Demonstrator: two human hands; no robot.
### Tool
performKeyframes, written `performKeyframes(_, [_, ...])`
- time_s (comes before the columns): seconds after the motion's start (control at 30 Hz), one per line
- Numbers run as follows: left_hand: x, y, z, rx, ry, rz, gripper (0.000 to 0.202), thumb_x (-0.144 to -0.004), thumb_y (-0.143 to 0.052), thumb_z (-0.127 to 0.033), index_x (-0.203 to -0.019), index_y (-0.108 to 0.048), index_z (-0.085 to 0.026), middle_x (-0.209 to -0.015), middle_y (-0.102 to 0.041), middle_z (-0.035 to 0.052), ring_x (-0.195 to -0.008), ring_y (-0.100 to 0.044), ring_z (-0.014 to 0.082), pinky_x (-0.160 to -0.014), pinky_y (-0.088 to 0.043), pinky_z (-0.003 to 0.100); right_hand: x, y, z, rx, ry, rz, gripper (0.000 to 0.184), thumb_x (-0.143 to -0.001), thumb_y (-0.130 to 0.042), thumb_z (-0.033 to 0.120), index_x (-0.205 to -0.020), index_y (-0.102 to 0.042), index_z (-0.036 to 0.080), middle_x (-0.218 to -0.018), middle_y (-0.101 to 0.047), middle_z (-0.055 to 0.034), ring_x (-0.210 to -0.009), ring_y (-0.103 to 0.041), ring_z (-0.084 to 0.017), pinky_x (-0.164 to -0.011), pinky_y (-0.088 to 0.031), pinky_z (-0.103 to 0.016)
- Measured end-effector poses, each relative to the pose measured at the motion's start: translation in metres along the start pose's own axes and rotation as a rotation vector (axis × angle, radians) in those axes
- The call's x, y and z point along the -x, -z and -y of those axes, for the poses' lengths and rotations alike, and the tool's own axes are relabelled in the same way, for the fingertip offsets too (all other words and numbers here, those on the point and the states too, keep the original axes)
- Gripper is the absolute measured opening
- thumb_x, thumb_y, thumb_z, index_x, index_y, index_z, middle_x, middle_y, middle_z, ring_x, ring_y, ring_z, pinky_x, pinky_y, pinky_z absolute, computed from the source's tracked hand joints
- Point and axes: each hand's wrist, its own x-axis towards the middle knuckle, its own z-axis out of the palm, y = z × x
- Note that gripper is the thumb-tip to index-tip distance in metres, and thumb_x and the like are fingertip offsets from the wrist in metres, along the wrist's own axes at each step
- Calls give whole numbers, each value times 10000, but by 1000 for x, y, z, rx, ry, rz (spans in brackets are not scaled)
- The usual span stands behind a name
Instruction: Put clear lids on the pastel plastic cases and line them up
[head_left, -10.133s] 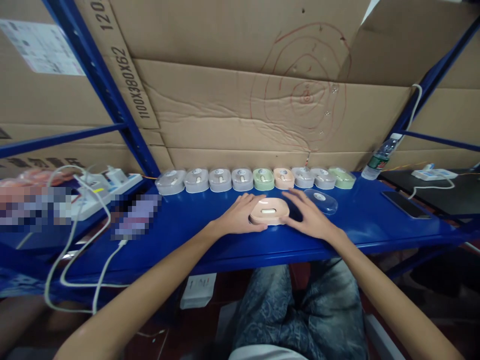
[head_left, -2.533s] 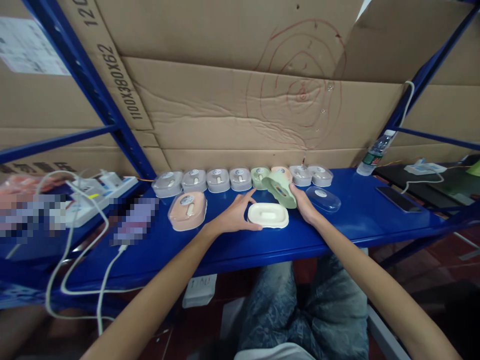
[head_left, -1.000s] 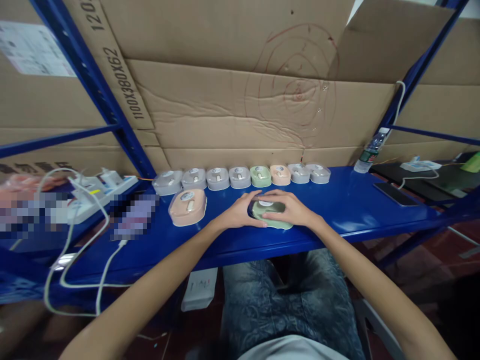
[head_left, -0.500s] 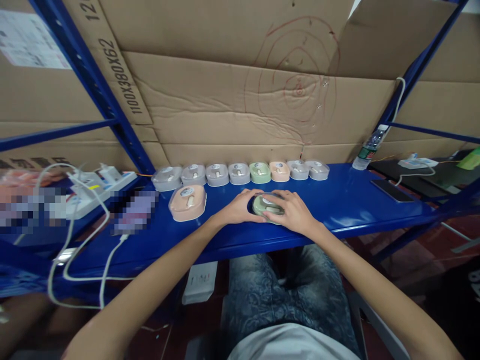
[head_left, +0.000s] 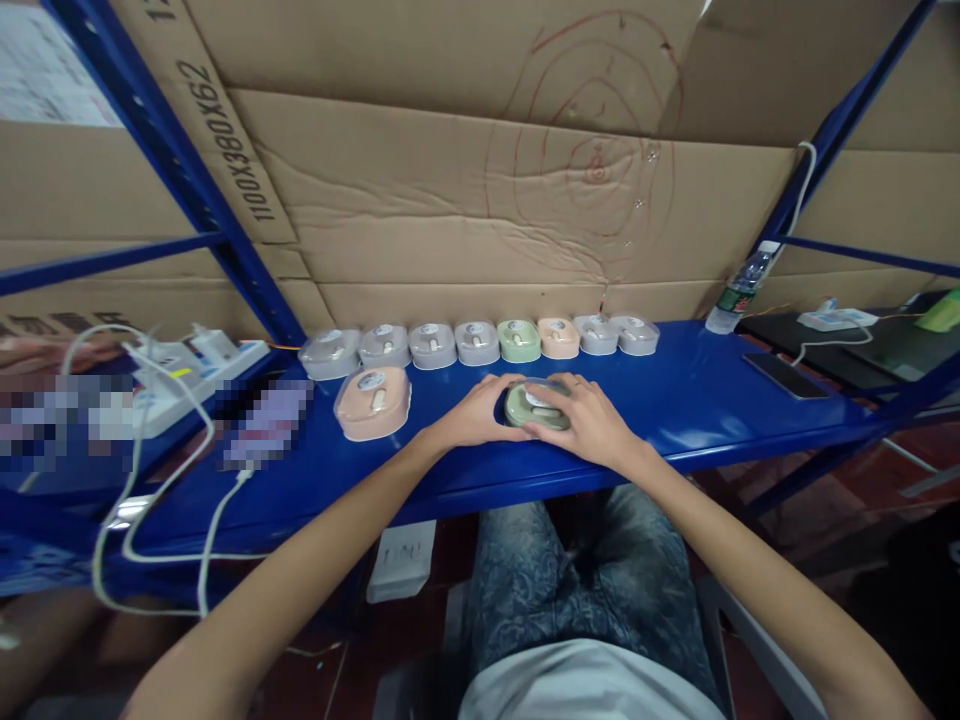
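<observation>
Trailing cable: white and flexible; its loops are seen down the left of the frame, below a pale, hard-looking power strip.
Purple slab: left of the frame; flat and blurred by pixelation, so its material cannot be told.
Peach box: left of centre; a smooth, rounded body is topped by clear, glossy plastic with a round sticker.
Row of boxes: left of centre to just right of it, lined along the rear of the counter; the same soft-cornered shape is repeated in grey, green and peach.
Left hand: centre; curved round the left end of the green box, with fingers at the far side, thumb at the near side and a small gap left at the palm.
Green box, handling: centre, near the counter's front edge; it is judged light, hollow and stiff, with a slick top that could be scratched or cracked; it is best gripped low at the rounded ends.
Right hand: just right of centre; spread over the top and right end of the green box, which is held between both hands.
Bottle: right of the frame; thin, transparent plastic, tilted in appearance.
Dark phone: right of the frame; thin, flat and rigid.
</observation>
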Motion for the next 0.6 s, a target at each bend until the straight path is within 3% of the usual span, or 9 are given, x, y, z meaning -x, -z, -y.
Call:
performKeyframes(0.27, [0,-1,0,1,-10,28,904,-709,-894,-571,-1473,-521,-262,-1391,-619,107,-1262,-583,364,-1105,-443,515,-6,4,-25,-283,36,35,536,-989,-639,598,-1448,-652,321,-1299,-679,-101,-1138,-692,-284,-1013,-561,-488])
performKeyframes(0.6, [0,-2,4,-4,-20,40,930,-730,-879,-557,-1523,-472,-289,-1462,-583,106,-1332,-538,370,-1154,-408,537,0,-2,-27,-153,114,30,561,-993,-643,548,-1503,-601,318,-1442,-581,-139,-1268,-629,-343,-1062,-546,-550])
